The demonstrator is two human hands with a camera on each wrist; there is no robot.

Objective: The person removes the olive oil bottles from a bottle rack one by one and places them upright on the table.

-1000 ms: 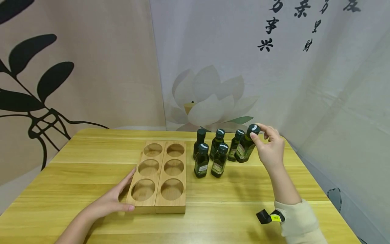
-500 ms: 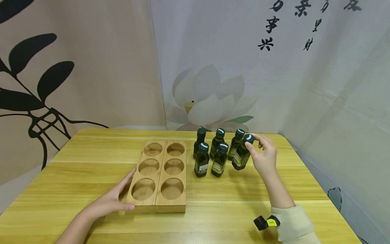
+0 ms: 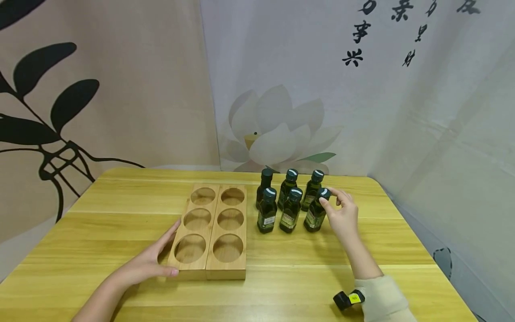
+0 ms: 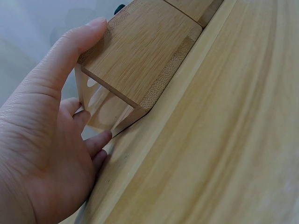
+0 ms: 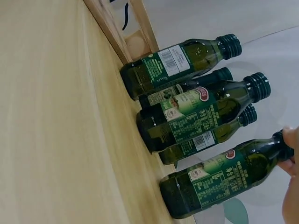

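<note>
In the head view, my right hand (image 3: 342, 213) pinches the dark cap of a small green olive oil bottle (image 3: 315, 217). That bottle stands nearly upright at the right end of the front row, its base on or very close to the table. Beside it are other matching bottles (image 3: 289, 217) in two rows, with dark screw caps and green labels. My left hand (image 3: 150, 261) grips the near left corner of a wooden rack (image 3: 207, 223) with round hollows, thumb on the front and fingers along the side. Seen from the left wrist, the thumb (image 4: 77, 44) lies against the rack's end face (image 4: 145, 51).
The wooden table (image 3: 281, 290) has its back edge against a curtain (image 3: 161, 112) printed with leaves, a lotus and characters. A black wrist device (image 3: 348, 299) with a yellow label sits at my right sleeve. One bottle (image 3: 264, 185) at the back left looks slimmer.
My right hand has brought its bottle down, nearer and slightly left, from a tilted raised position to the front row's right end. The left hand and rack have stayed in place.
</note>
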